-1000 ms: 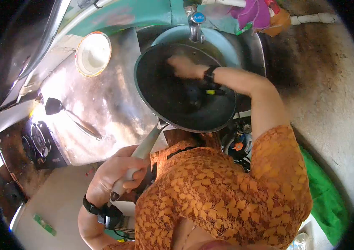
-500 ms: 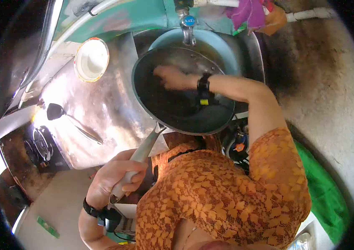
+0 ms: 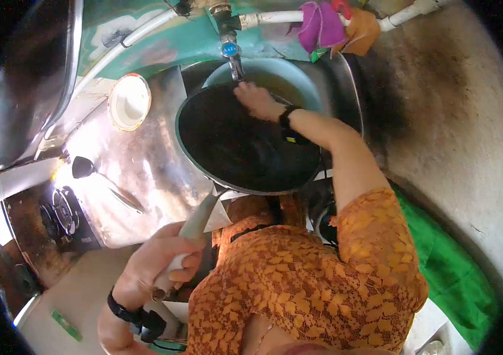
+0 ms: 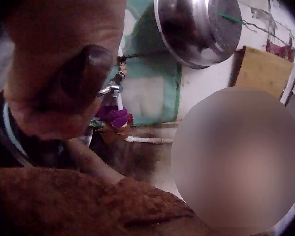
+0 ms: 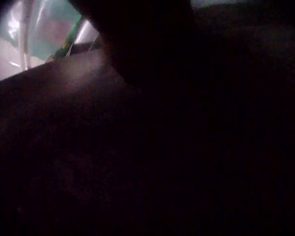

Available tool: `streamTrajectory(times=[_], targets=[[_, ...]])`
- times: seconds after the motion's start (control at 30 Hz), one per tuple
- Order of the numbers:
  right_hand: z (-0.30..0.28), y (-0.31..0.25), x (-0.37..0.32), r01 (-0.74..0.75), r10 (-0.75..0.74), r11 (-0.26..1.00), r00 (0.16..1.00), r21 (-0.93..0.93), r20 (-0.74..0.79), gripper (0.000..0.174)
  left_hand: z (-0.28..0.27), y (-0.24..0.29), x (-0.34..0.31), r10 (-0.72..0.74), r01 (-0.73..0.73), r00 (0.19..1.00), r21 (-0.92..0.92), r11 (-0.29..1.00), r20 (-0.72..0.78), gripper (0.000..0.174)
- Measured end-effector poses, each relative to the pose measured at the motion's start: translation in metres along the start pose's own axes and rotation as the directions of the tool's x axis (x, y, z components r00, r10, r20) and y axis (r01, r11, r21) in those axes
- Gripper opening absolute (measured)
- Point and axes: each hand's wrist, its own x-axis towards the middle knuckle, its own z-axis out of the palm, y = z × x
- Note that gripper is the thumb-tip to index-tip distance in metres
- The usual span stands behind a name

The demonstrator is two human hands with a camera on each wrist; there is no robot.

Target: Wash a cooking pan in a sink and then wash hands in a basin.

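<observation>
In the head view a large dark wok (image 3: 234, 142) lies tilted over the sink, its handle (image 3: 200, 216) pointing toward the person. My left hand (image 3: 160, 254) grips that pale handle, fingers wrapped round it. At the wok's far side, just below the faucet (image 3: 232, 56), is my right hand (image 3: 260, 102), back of the hand up. Its palm side is hidden, so I cannot tell whether it holds something. Behind the wok shows a light blue basin (image 3: 302, 80) in the sink. The right wrist view is mostly dark.
On the steel counter (image 3: 151, 183) left of the wok are a white bowl (image 3: 128, 102) and a spatula (image 3: 115, 192). A cooktop (image 3: 65, 216) stands farther left. Purple and orange cloths (image 3: 316, 26) hang over the pipe. A metal pot (image 4: 187, 37) and a wooden board (image 4: 263, 71) are by the wall.
My right hand has moved from inside the wok up to its far side near the faucet. The left hand keeps its grip on the handle. The head view has shifted.
</observation>
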Motion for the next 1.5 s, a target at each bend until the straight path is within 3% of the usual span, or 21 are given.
streamTrajectory(times=[0.07, 0.17, 0.23, 0.37, 0.43, 0.47, 0.5, 0.6, 0.67, 0.8, 0.83, 0.9, 0.97, 1.03, 1.1, 1.17, 1.23, 1.3, 1.37, 1.43, 1.5], targets=[[0.028, 0.038, -0.023, 0.013, -0.046, 0.989, 0.973, -0.148, -0.224, 0.047, 0.006, -0.002, -0.007, 0.020, -0.019, 0.999, 0.024, 1.000, -0.031, 0.016], [-0.017, 0.061, -0.058, 0.027, -0.062, 0.968, 0.989, -0.250, -0.134, 0.035, 0.023, -0.003, -0.031, 0.013, -0.002, 0.988, 0.070, 0.998, -0.154, 0.018], [0.008, 0.068, -0.056, -0.080, 0.053, 0.938, 0.995, -0.337, -0.088, 0.049, 0.037, 0.000, -0.051, 0.008, 0.031, 0.962, 0.135, 0.990, -0.274, 0.021], [0.098, 0.040, -0.070, 0.023, -0.067, 0.848, 0.996, -0.529, -0.063, 0.072, 0.062, 0.009, -0.074, 0.060, 0.076, 0.914, 0.314, 0.946, -0.401, 0.023], [0.068, 0.067, -0.064, 0.013, -0.023, 0.997, 0.989, -0.070, -0.143, 0.057, 0.061, 0.008, -0.075, 0.071, 0.074, 0.916, 0.338, 0.938, -0.396, 0.025], [0.061, 0.080, -0.047, -0.060, 0.067, 0.992, 0.996, 0.114, -0.052, 0.058, 0.057, 0.004, -0.069, 0.086, 0.043, 0.917, 0.313, 0.949, -0.389, 0.030], [0.054, 0.094, -0.030, -0.161, 0.155, 0.947, 0.987, 0.279, 0.041, 0.058, 0.050, 0.000, -0.062, 0.100, 0.019, 0.918, 0.294, 0.955, -0.385, 0.036], [0.007, 0.022, -0.025, -0.018, 0.062, 0.780, 0.997, 0.626, -0.048, 0.064, 0.036, -0.002, -0.043, 0.109, -0.020, 0.945, 0.279, 0.960, -0.310, 0.034], [-0.049, -0.057, -0.044, 0.039, 0.025, 0.660, 0.997, 0.750, -0.074, 0.063, 0.025, -0.003, -0.029, 0.123, -0.058, 0.965, 0.269, 0.961, -0.231, 0.027], [-0.090, -0.168, -0.062, -0.108, 0.193, 0.193, 0.979, 0.975, 0.070, 0.047, 0.014, -0.008, -0.011, 0.123, -0.099, 0.989, 0.255, 0.962, -0.078, 0.015], [-0.091, -0.179, -0.073, -0.099, 0.270, 0.197, 0.962, 0.975, 0.043, 0.044, 0.003, -0.011, -0.001, 0.101, -0.086, 0.993, 0.212, 0.973, -0.061, 0.015], [-0.092, -0.170, -0.114, -0.174, 0.076, -0.031, 0.982, 0.984, 0.176, 0.041, -0.006, -0.014, 0.004, 0.091, -0.082, 0.995, 0.180, 0.980, -0.044, 0.014], [-0.066, -0.140, -0.155, -0.117, -0.098, 0.321, 0.983, 0.940, 0.156, 0.040, -0.010, -0.013, 0.004, 0.076, -0.071, 0.997, 0.148, 0.987, -0.031, 0.014], [-0.042, -0.077, -0.180, -0.041, -0.334, 0.556, 0.904, 0.830, 0.268, 0.042, -0.011, -0.010, 0.005, 0.059, -0.056, 0.998, 0.121, 0.991, -0.018, 0.014], [-0.020, 0.001, -0.165, 0.200, -0.371, 0.880, 0.857, 0.430, 0.359, 0.052, -0.014, -0.009, 0.006, 0.028, -0.025, 0.999, 0.085, 0.996, -0.025, 0.014], [-0.007, 0.043, -0.115, 0.415, -0.413, 0.894, 0.909, -0.168, 0.049, 0.063, -0.019, -0.013, 0.010, 0.062, -0.062, 0.998, -0.013, 0.998, -0.003, 0.014], [-0.016, 0.030, -0.061, 0.311, -0.329, 0.885, 0.944, -0.347, 0.006, 0.070, -0.020, -0.011, 0.010, 0.069, -0.069, 0.998, -0.020, 0.997, 0.011, 0.013], [0.019, 0.000, -0.007, 0.173, -0.220, 0.951, 0.961, -0.257, -0.169, 0.069, -0.021, -0.007, 0.009, 0.060, -0.060, 0.998, -0.011, 0.998, 0.015, 0.012], [0.035, -0.067, 0.018, 0.069, -0.064, 0.998, 0.967, 0.010, -0.247, 0.065, -0.021, -0.004, 0.009, 0.030, -0.030, 0.999, 0.016, 0.999, 0.018, 0.012], [0.013, -0.129, 0.003, 0.347, -0.111, 0.739, 0.908, 0.578, -0.404, 0.064, -0.021, -0.004, 0.010, 0.046, -0.047, 0.999, 0.048, 0.998, 0.011, 0.011], [-0.023, -0.147, -0.042, 0.292, -0.253, 0.543, 0.951, 0.787, -0.178, 0.066, -0.019, -0.005, 0.009, 0.048, -0.048, 0.999, 0.065, 0.997, 0.001, 0.011]])
